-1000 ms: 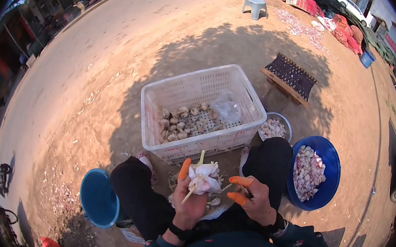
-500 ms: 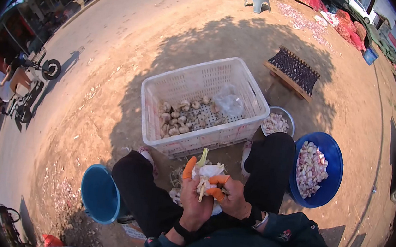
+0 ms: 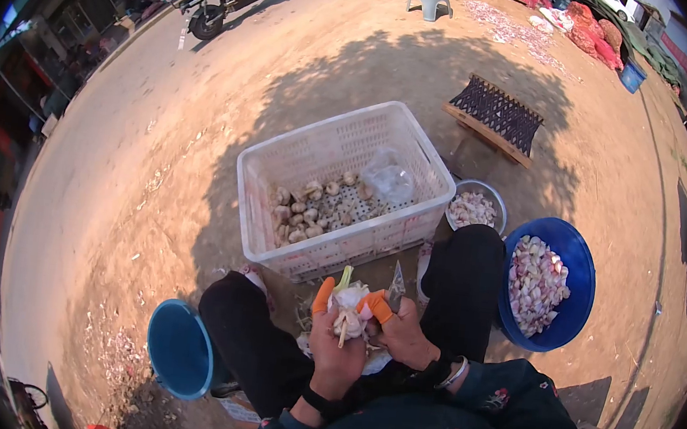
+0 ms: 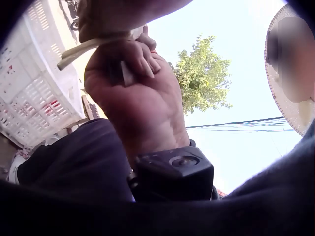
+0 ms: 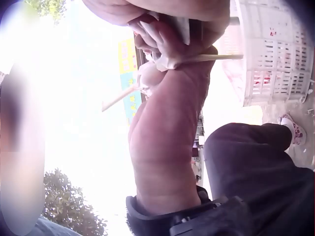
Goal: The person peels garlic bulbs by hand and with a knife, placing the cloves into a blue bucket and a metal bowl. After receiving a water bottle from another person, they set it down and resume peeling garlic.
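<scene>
Fingers of the left hand (image 3: 338, 363) clasp garlic (image 3: 351, 299) just short of the plastic crate (image 3: 365, 244); a green stalk (image 3: 344, 277) on it points away toward the crate, so the long axis appears to run outward from the palm. Rightward, the right hand (image 3: 408, 337) grips a small knife (image 3: 397, 285), orange-covered fingertips (image 3: 378, 306) against the garlic. Trimming or peeling seems in hand; the next move likely calls for a steady left grasp while the knife works.

Left hand (image 3: 337, 356): palm turned up, fingers curled in a hold, orange-covered digit (image 3: 323, 296) upright.
Right hand (image 3: 406, 336): just beside the left fingers, its own curled in a grip.
Forearms (image 3: 305, 414): behind the fingers, converging toward them.
</scene>
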A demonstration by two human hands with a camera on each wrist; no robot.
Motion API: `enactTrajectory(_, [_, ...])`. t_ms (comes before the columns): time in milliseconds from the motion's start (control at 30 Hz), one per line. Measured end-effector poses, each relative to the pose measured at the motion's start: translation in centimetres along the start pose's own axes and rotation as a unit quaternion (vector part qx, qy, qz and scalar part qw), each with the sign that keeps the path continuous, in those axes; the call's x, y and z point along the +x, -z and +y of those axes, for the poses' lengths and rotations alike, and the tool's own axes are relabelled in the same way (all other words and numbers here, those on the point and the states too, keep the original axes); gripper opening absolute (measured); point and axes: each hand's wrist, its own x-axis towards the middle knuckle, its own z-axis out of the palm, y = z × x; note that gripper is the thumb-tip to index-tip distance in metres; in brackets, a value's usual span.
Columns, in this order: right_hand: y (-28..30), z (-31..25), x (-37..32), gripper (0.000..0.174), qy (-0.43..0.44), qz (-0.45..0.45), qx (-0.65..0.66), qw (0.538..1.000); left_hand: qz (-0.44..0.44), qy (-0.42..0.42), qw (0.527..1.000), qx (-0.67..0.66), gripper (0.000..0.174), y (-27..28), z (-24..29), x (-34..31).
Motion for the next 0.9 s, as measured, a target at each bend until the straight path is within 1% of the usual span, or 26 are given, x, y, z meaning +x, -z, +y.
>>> enactTrajectory(33, [0.5, -1.2, -0.2, 0.021, -0.127, -0.053, 0.126, 0.982, -0.017, 0.026, 0.999, -0.043, 0.042, 0.2, 0.0, 0.4])
enactTrajectory(67, [1.0, -1.2, 0.0, 0.021, -0.124, -0.055, 0.125, 0.983, -0.02, 0.023, 0.999, -0.043, 0.042, 0.2, 0.1, 0.6])
enactTrajectory(133, [2.2, -1.2, 0.5, 0.024, -0.163, -0.139, 0.288, 0.933, -0.014, 0.054, 0.996, -0.075, 0.041, 0.0, 0.4, 1.0])
enactTrajectory(167, [3.0, -1.6, 0.2, 0.024, -0.161, -0.14, 0.286, 0.934, -0.005, 0.05, 0.996, -0.077, 0.04, -0.2, 0.5, 1.0])
enactTrajectory(200, [3.9, -2.3, -0.2, 0.024, -0.128, -0.121, 0.278, 0.944, -0.006, 0.048, 0.996, -0.079, 0.04, -0.1, 0.6, 1.1])
enactTrajectory(267, [6.0, -3.6, -1.3, 0.023, -0.064, -0.084, 0.262, 0.959, -0.023, 0.02, 0.996, -0.088, 0.041, 0.1, 1.1, 1.3])
enactTrajectory(300, [7.8, -4.1, -2.2, 0.024, -0.005, -0.045, 0.265, 0.963, -0.035, -0.001, 0.996, -0.076, 0.041, 0.1, 1.4, 1.1])
enactTrajectory(333, [10.3, -4.6, -3.4, 0.026, 0.056, -0.005, 0.266, 0.962, -0.035, -0.004, 0.996, -0.076, 0.041, 0.2, 1.5, 1.1])
enactTrajectory(367, [13.1, -5.3, -4.4, 0.028, 0.1, 0.044, 0.223, 0.969, -0.021, -0.02, 0.997, -0.071, 0.041, 0.3, 1.6, 1.1])
enactTrajectory(400, [14.8, -6.5, -5.5, 0.027, 0.133, 0.14, 0.199, 0.961, -0.008, -0.036, 0.997, -0.066, 0.041, 0.4, 1.6, 1.2])
enactTrajectory(433, [17.2, -6.7, -6.5, 0.026, 0.175, 0.228, 0.165, 0.943, -0.007, -0.038, 0.997, -0.067, 0.041, 0.4, 1.6, 1.2])
enactTrajectory(467, [18.7, -7.0, -7.0, 0.026, 0.175, 0.226, 0.164, 0.944, -0.018, -0.048, 0.998, -0.042, 0.041, 0.3, 1.6, 1.2])
enactTrajectory(500, [18.8, -7.9, -7.3, 0.026, 0.155, 0.337, 0.09, 0.924, -0.029, -0.057, 0.998, -0.018, 0.042, 0.3, 1.5, 1.1])
enactTrajectory(533, [18.7, -8.4, -7.6, 0.026, 0.132, 0.443, 0.014, 0.886, -0.03, -0.054, 0.998, -0.019, 0.042, 0.1, 1.4, 1.1])
enactTrajectory(567, [18.0, -8.2, -7.4, 0.024, 0.144, 0.458, -0.018, 0.877, -0.033, -0.049, 0.998, -0.016, 0.043, -0.3, 1.4, 1.1])
enactTrajectory(600, [16.6, -8.0, -6.8, 0.024, 0.143, 0.464, -0.017, 0.874, -0.035, -0.042, 0.998, -0.012, 0.043, -0.5, 1.3, 1.0])
enactTrajectory(667, [14.1, -7.4, -5.5, 0.022, 0.137, 0.341, -0.039, 0.929, -0.048, -0.032, 0.998, 0.018, 0.044, -0.8, 1.4, 0.7])
enactTrajectory(733, [10.5, -7.0, -3.9, 0.02, 0.14, 0.229, -0.078, 0.96, -0.059, -0.031, 0.997, 0.044, 0.044, -1.2, 1.7, 0.5])
enactTrajectory(767, [8.7, -7.4, -3.3, 0.021, 0.108, 0.151, -0.096, 0.978, -0.06, -0.03, 0.995, 0.072, 0.045, -1.5, 1.8, 0.3])
enactTrajectory(800, [7.0, -7.6, -2.7, 0.021, 0.075, 0.072, -0.114, 0.988, -0.061, -0.028, 0.993, 0.1, 0.046, -1.5, 1.8, 0.2])
enactTrajectory(833, [5.3, -7.2, -2.1, 0.022, 0.073, 0.02, -0.123, 0.99, -0.061, -0.028, 0.993, 0.1, 0.046, -1.4, 1.8, 0.2])
enactTrajectory(900, [2.6, -6.1, -1.1, 0.025, 0.08, -0.078, -0.162, 0.98, -0.058, -0.045, 0.986, 0.146, 0.046, -1.1, 1.4, 0.2])
